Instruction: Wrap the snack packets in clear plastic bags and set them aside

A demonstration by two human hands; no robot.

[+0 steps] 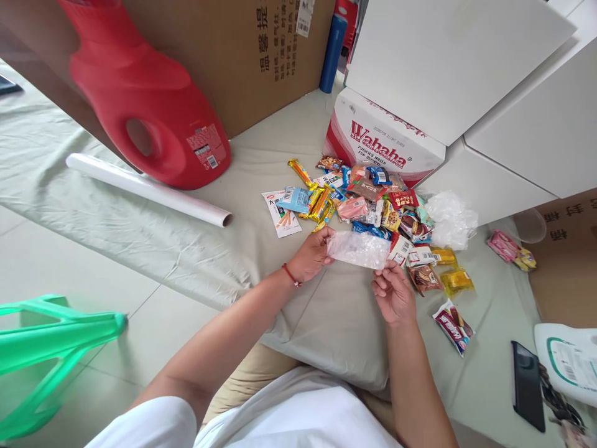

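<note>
A flat, clear plastic bag [358,250] is stretched between my two hands in front of the snack pile. My left hand [311,254], with a red cord at the wrist, pinches its left end. At its lower right corner, my right hand [394,292] grips it between thumb and fingers. Just beyond lies a heap of small wrapped snacks [353,208] in many colours. A crumpled heap of clear plastic [451,219] rests to the right of the pile. Nearer my right forearm lies a maroon and white snack packet [454,326].
A red detergent bottle [175,118] and a white roll [149,190] are at the left. Behind the snacks stands a Wahaha carton [383,138]. On the right are a black phone [528,386] and a white bottle [569,361]. A green stool [60,336] stands on the floor.
</note>
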